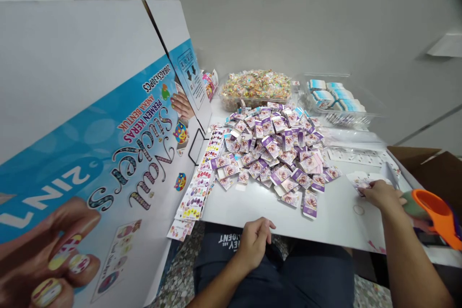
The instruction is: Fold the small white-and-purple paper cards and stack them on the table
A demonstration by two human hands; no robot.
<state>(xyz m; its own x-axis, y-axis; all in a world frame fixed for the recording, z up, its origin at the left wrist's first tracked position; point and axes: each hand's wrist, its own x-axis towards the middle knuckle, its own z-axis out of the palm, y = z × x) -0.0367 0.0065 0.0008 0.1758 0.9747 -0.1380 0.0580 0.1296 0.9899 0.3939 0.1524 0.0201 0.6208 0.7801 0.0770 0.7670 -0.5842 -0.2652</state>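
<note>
My left hand [254, 240] hovers over my lap at the table's front edge, its fingers loosely curled and nothing showing in them. At the right side of the table, my right hand [380, 195] has its fingers closed on a white printed piece of paper [357, 179]; the fingertips are partly hidden. A rubber band [358, 209] lies just below that hand. Between my hands is a heap of small purple-and-white cartons [270, 147]. Strips of nail stickers [198, 187] are stacked to the left of the heap.
A large printed cardboard box [108, 130] blocks the left side. Behind the heap stand a tub of wrapped candies [256, 86] and a clear tray [342, 115] of blue-and-white packs. An orange tape dispenser [433, 209] and an open brown carton [433, 168] are at right.
</note>
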